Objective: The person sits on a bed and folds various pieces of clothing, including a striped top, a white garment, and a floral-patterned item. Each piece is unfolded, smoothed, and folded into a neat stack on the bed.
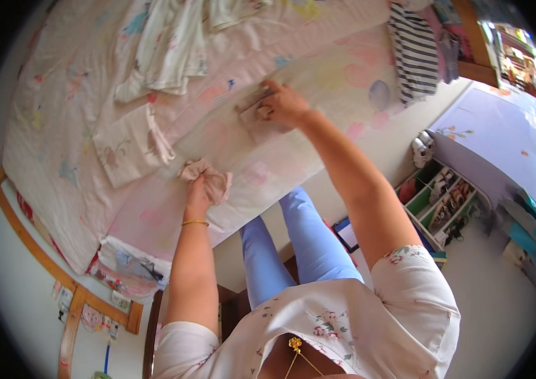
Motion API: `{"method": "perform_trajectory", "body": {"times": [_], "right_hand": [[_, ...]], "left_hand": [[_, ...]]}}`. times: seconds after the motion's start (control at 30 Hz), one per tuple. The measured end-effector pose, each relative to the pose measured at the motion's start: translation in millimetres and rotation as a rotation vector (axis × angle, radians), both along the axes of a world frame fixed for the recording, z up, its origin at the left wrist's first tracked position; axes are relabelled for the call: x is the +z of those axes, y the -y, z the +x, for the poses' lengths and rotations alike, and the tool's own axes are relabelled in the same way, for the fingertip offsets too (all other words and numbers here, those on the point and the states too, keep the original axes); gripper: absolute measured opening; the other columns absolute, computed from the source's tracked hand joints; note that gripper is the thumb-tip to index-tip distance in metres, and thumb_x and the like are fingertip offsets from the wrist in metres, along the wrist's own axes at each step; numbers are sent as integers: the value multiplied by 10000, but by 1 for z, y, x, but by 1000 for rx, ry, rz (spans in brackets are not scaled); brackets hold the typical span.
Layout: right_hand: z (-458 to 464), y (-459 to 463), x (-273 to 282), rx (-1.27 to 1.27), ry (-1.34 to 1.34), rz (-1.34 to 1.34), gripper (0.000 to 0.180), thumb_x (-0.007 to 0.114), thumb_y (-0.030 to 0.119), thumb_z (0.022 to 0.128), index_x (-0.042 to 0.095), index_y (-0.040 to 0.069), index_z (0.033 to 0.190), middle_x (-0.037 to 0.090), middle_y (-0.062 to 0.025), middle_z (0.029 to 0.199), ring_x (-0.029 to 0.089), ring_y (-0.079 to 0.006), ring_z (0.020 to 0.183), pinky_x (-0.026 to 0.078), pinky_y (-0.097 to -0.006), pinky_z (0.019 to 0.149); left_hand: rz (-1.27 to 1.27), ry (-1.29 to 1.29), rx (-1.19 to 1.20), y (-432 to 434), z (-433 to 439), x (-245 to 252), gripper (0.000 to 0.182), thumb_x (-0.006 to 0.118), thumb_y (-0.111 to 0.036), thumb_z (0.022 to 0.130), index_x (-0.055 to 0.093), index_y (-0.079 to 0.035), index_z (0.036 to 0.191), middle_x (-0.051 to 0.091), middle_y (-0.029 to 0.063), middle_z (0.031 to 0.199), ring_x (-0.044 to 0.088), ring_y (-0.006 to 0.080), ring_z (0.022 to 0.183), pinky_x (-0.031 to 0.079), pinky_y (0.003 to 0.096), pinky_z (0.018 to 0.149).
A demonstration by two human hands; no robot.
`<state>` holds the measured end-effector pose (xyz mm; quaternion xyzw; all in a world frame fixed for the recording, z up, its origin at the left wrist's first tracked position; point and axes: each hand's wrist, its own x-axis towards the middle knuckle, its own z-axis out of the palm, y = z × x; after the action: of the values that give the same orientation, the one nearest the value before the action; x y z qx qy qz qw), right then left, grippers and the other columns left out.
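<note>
My left hand, below a gold bracelet, grips a bunched beige-pink cloth above the near side of the bed. Farther off and to the right, my right hand is over a pale pink folded cloth on the patterned sheet; blur and the curled fingers hide whether it grips the cloth. A folded light garment with a printed motif lies left of my left hand. Beyond it, white garments are spread on the rumpled pink quilt.
A black-and-white striped garment hangs over the bed's right end. At right stand a lavender cabinet and a divided rack of shoes. A wooden rail curves along the left, near a printed fabric bundle.
</note>
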<state>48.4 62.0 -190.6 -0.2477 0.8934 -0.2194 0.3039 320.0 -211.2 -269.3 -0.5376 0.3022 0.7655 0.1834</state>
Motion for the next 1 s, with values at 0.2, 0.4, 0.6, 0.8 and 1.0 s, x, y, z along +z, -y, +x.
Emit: {"method": "perform_trajectory", "body": {"times": [0.2,0.4,0.6,0.8,1.0], "right_hand": [[50,-85,-11,-850,476,-765,250,576,299,791,652,80,886,597,-110,1016,595,-276,871,502,-385,693],[-21,-263,55,-1460,-218,-1092,238,513,-14,783,596,19,1004,601,-60,940,595,-181,835,492,-300,725],[-97,-326,65,-1450,-233,-936,195,557,49,838,592,3,1024,621,-70,950,611,-184,828,508,-297,718],[-112,-270,15,-1315,89,-834,185,576,51,848,629,46,1026,634,-29,914,587,-125,811,464,-248,711],[-132,-314,-68,-761,-312,308,333,574,275,798,635,51,1036,642,-162,818,604,-283,698,489,-352,625]], "left_hand": [[-93,-46,-36,-1,2,-1,289,419,-103,929,488,-57,1205,532,90,1193,529,230,1089,437,370,939],[-150,-5,-66,-1,0,-6,274,413,-138,942,496,-51,1188,542,86,1188,542,235,1079,457,389,919],[-143,10,-10,-4,-4,-2,260,401,-101,940,494,-76,1182,542,66,1154,541,218,1056,454,374,914],[-169,-38,-17,-6,-5,10,276,438,-89,919,503,-44,1183,532,64,1159,528,191,1050,441,332,906],[-217,-22,-114,-13,-24,9,261,481,-103,899,531,-27,1143,535,55,1150,525,173,1044,451,322,879]]}}
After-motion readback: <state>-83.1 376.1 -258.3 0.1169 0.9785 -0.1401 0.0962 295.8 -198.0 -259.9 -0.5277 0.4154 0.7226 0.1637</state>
